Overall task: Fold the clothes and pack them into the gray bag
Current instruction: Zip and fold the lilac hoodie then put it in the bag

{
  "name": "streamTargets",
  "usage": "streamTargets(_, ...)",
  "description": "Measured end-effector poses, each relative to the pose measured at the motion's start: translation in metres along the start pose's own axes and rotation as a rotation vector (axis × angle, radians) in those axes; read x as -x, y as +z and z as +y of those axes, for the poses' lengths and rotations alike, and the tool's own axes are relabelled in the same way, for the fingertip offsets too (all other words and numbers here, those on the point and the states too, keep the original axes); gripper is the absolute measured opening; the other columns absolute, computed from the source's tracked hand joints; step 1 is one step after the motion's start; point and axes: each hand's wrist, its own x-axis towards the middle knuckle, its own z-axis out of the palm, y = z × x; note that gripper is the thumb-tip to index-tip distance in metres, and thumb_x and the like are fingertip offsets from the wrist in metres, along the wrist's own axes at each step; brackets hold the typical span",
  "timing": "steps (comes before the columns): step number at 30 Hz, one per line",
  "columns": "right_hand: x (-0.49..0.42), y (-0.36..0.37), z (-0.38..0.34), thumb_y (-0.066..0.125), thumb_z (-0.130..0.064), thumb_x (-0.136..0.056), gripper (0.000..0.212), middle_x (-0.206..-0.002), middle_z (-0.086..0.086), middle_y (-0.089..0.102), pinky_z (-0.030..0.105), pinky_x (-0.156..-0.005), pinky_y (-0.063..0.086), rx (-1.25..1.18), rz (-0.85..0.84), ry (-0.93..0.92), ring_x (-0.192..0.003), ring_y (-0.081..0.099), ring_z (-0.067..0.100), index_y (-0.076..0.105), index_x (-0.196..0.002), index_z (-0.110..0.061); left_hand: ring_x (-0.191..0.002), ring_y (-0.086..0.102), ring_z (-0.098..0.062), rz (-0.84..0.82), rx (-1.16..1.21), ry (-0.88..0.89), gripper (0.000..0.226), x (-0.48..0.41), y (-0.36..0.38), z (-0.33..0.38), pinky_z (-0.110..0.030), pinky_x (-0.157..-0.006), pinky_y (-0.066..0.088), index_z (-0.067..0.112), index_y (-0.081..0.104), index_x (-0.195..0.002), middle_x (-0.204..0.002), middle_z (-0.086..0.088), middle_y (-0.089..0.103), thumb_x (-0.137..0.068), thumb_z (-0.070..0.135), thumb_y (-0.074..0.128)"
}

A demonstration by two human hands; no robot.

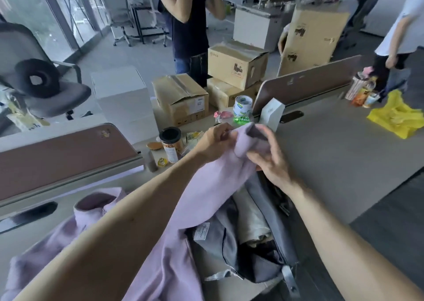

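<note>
A lilac sweatshirt lies across the desk, its collar at the lower left and one sleeve lifted up toward the middle. My left hand grips that sleeve near its cuff. My right hand holds the cuff end from the right, fingers spread and blurred. Below my hands the gray bag lies open on the desk. Folded beige and gray cloth sits inside it, partly covered by the sweatshirt.
A can with a black lid, small jars and snack packets crowd the desk's far middle. Brown desk dividers stand left and back right. A yellow bag lies far right. Cardboard boxes, office chairs and two persons are beyond.
</note>
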Motion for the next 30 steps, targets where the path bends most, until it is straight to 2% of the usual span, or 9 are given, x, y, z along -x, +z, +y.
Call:
streamTargets(2,-0.003,-0.005,-0.018,0.066,-0.065,-0.069,0.049,-0.103,-0.004,0.059,0.02,-0.083,0.043,0.244,-0.064,-0.029,-0.101,0.06,0.02,0.07,-0.104,-0.03,-0.065,0.037,-0.011,-0.026,0.026,0.013,0.025,0.001,-0.008,0.004,-0.028,-0.057,0.032,0.012,0.055,-0.079,-0.071,0.005,0.046,-0.091,0.034,0.055)
streamTargets(4,-0.004,-0.014,-0.037,0.058,-0.069,-0.06,0.041,-0.096,0.0,0.052,0.011,-0.068,0.033,0.418,-0.099,0.061,-0.084,0.053,0.013,0.06,-0.066,-0.029,-0.066,0.038,-0.013,0.002,0.043,0.016,0.03,0.003,-0.014,0.005,-0.031,-0.059,0.033,0.012,0.056,-0.081,-0.071,0.005,0.044,-0.089,0.04,0.051)
streamTargets(9,0.011,-0.027,-0.067,0.061,-0.042,-0.061,0.039,-0.06,-0.006,0.033,0.023,-0.047,0.022,0.45,0.005,0.046,-0.054,0.026,0.009,0.039,-0.056,-0.011,-0.067,0.041,-0.018,0.028,0.038,0.088,0.049,0.008,-0.017,0.018,-0.036,-0.062,0.036,-0.005,0.059,-0.091,-0.074,-0.009,0.049,-0.087,0.044,0.049)
streamTargets(12,0.021,-0.017,-0.076,0.067,-0.012,-0.069,0.028,-0.061,-0.009,0.036,0.018,-0.049,0.025,0.332,0.134,0.048,-0.054,0.03,0.004,0.041,-0.064,-0.02,-0.08,0.059,-0.027,0.129,-0.004,0.113,0.034,0.009,-0.012,0.021,-0.04,-0.071,0.048,0.001,0.063,-0.096,-0.092,-0.014,0.065,-0.089,0.034,0.062)
streamTargets(16,0.023,0.006,-0.092,0.064,0.002,-0.081,0.04,-0.096,-0.011,0.062,0.003,-0.065,0.04,0.272,0.198,0.077,-0.081,0.057,-0.009,0.058,-0.113,-0.021,-0.063,0.05,-0.011,0.355,-0.078,0.136,0.029,0.029,-0.029,0.029,-0.028,-0.058,0.042,0.015,0.054,-0.078,-0.074,0.003,0.059,-0.09,0.037,0.069)
streamTargets(18,0.019,0.027,-0.104,0.062,-0.001,-0.083,0.04,-0.102,-0.005,0.064,0.004,-0.07,0.042,0.274,0.2,0.009,-0.085,0.059,-0.006,0.058,-0.121,-0.015,-0.058,0.058,-0.012,0.178,0.048,-0.051,0.047,0.047,-0.047,0.037,-0.03,-0.059,0.05,0.01,0.063,-0.081,-0.07,0.002,0.066,-0.094,0.055,0.058)
streamTargets(22,0.016,0.093,-0.132,0.071,-0.023,-0.085,0.043,-0.096,-0.022,0.065,0.017,-0.074,0.05,0.325,0.058,-0.212,-0.09,0.064,-0.005,0.053,-0.123,-0.013,-0.089,0.073,-0.025,-0.14,0.602,-0.399,0.075,0.09,-0.1,0.028,-0.041,-0.084,0.061,0.015,0.071,-0.11,-0.101,-0.007,0.074,-0.084,0.081,0.045)
streamTargets(26,0.03,0.179,-0.145,0.067,-0.017,-0.083,0.058,-0.097,-0.008,0.075,0.032,-0.078,0.055,0.142,-0.337,-0.243,-0.09,0.07,0.009,0.037,-0.132,-0.016,-0.09,0.065,-0.027,-0.04,0.84,-0.375,0.055,0.141,-0.157,-0.02,-0.039,-0.08,0.052,0.006,0.06,-0.118,-0.099,-0.012,0.067,-0.083,0.045,0.074)
streamTargets(30,0.049,0.25,-0.126,0.061,-0.004,-0.083,0.049,-0.109,0.007,0.071,0.035,-0.091,0.055,-0.029,-0.511,-0.182,-0.1,0.07,0.014,0.044,-0.128,-0.012,-0.094,0.062,-0.03,0.241,0.851,-0.468,0.048,0.212,-0.208,-0.097,-0.042,-0.085,0.052,-0.006,0.054,-0.124,-0.103,-0.02,0.061,-0.08,0.007,0.07)
